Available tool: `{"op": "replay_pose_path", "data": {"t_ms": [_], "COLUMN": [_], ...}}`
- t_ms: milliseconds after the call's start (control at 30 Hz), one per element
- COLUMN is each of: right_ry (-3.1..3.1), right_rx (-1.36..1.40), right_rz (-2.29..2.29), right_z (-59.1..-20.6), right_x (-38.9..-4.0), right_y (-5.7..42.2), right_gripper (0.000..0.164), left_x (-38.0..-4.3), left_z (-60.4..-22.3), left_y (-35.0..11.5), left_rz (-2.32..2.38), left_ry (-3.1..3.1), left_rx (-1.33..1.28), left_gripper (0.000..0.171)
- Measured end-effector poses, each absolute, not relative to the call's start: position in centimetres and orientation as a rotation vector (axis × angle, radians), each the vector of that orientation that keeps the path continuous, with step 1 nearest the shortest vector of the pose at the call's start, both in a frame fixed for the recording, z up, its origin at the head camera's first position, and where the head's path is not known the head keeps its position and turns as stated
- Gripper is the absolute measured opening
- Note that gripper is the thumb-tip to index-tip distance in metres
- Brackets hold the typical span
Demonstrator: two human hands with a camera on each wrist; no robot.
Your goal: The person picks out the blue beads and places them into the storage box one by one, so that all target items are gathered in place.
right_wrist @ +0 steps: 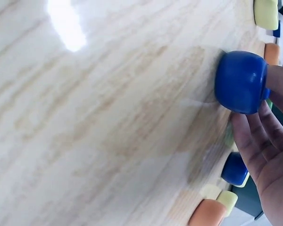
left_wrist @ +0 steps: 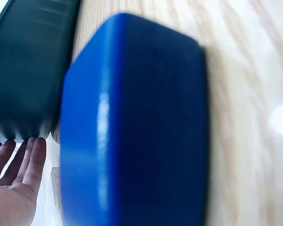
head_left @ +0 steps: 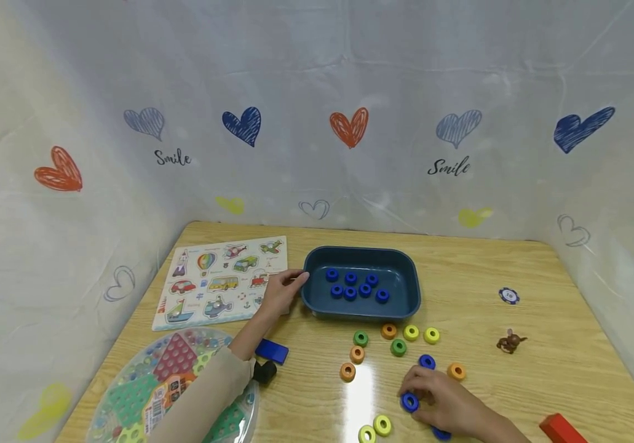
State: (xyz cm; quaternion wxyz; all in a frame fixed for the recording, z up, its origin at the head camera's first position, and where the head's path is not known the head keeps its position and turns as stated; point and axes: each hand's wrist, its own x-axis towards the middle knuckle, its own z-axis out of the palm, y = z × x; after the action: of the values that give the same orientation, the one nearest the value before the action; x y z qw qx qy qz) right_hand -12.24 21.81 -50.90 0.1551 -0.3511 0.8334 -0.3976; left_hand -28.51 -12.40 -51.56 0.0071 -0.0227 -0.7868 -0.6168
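Note:
At the left end of the dark blue-green tray (head_left: 361,315), my left hand (head_left: 285,290) touches the wall with fairly straight fingers; the left wrist view shows its fingertips (left_wrist: 34,147) against the outside. Several blue rings (head_left: 350,292) lie inside the tray. My right hand (head_left: 441,397) is low over the table and pinches a blue ring (head_left: 409,402) between thumb and fingers. Another blue ring (head_left: 427,362) lies just beyond the knuckles, and one more (head_left: 441,433) is partly hidden under the hand. A large blue ring (right_wrist: 240,82) appears by the fingers in the right wrist view.
Orange, green and yellow rings (head_left: 411,333) are scattered before the tray. A picture puzzle board (head_left: 219,283) and a round game board (head_left: 139,394) lie left, near a blue block (head_left: 272,351). Right are a poker chip (head_left: 509,296), a brown figurine (head_left: 510,341) and a red block (head_left: 561,429).

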Motion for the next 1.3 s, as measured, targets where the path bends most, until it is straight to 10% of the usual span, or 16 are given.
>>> {"op": "replay_pose_path", "data": {"t_ms": [767, 1300], "right_ry": [2.395, 2.656], "right_rx": [-1.014, -0.966], "right_rz": [-1.286, -1.23], "right_z": [-49.9, -45.2], "right_x": [-12.9, -20.4], "right_y": [21.5, 21.6], "right_gripper": [0.031, 0.035], "left_x": [-28.7, -28.7], "left_z": [-51.6, -51.6], "left_y": [-12.4, -12.5], "left_rz": [-1.93, -1.921], "left_ry": [-2.472, -2.481], "left_rx": [-0.057, -0.053], "left_gripper": [0.041, 0.039]}}
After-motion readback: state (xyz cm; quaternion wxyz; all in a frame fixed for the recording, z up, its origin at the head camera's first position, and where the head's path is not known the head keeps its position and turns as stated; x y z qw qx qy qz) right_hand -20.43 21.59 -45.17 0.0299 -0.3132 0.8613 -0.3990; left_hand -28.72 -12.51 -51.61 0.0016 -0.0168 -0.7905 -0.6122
